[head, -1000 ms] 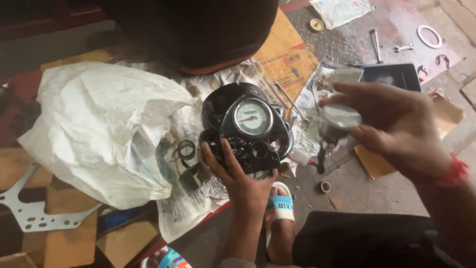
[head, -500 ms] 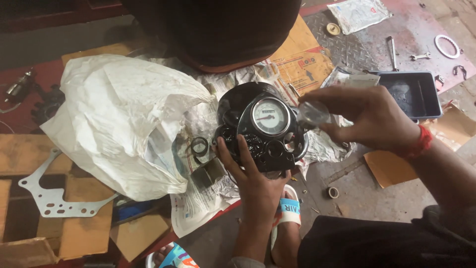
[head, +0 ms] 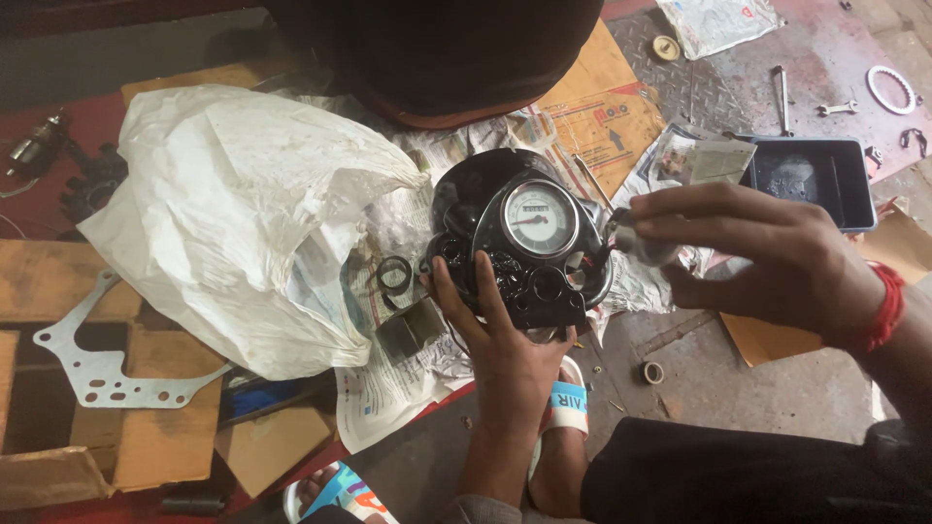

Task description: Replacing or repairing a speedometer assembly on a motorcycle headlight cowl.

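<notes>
A black motorcycle headlamp housing (head: 519, 243) with a round white speedometer dial in it lies on newspaper on the floor. My left hand (head: 490, 335) grips its lower left edge, fingers spread over the black panel. My right hand (head: 757, 257) is closed around a small grey cylindrical part (head: 641, 243) and holds it against the housing's right side. A red thread band circles my right wrist.
A large white plastic bag (head: 243, 213) lies to the left, a metal gasket plate (head: 92, 359) on cardboard farther left. A black tray (head: 806, 180), wrenches (head: 782, 92) and a ring (head: 891, 89) lie at upper right. A black rubber ring (head: 393, 275) sits beside the housing.
My right hand has brought the small grey part leftward from off to the side up against the housing's right edge. My left hand has stayed on the housing.
</notes>
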